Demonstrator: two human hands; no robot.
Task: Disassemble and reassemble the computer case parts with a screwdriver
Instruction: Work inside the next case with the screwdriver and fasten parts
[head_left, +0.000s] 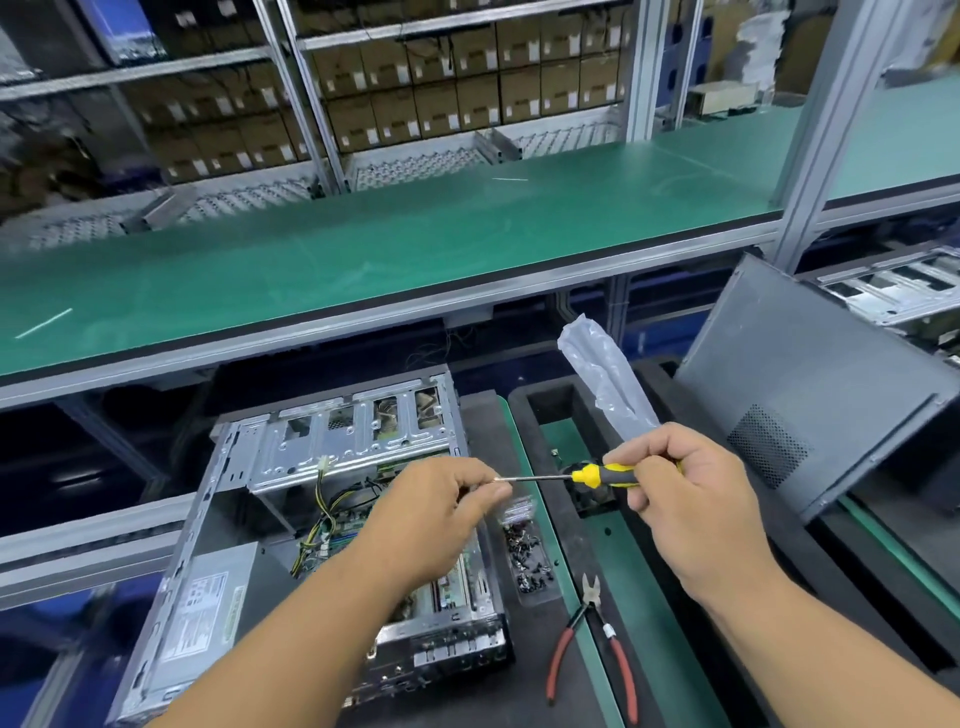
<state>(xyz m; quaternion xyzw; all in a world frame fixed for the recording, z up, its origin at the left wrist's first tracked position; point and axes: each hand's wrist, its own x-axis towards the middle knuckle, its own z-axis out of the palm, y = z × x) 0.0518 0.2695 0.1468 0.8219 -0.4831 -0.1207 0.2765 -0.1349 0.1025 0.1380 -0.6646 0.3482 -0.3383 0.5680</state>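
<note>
An open computer case lies on its side at centre left, showing its drive cage, cables and power supply. My right hand grips the yellow-and-black handle of a screwdriver, held level above the bench with its shaft pointing left. My left hand hovers over the case with its fingertips pinched at the screwdriver's tip; whether a screw sits between them cannot be told. The removed grey side panel leans at the right.
A tray of small dark screws lies right of the case. Red-handled cutters rest on the dark mat in front. A crumpled plastic bag stands behind my right hand. A green shelf overhangs the bench.
</note>
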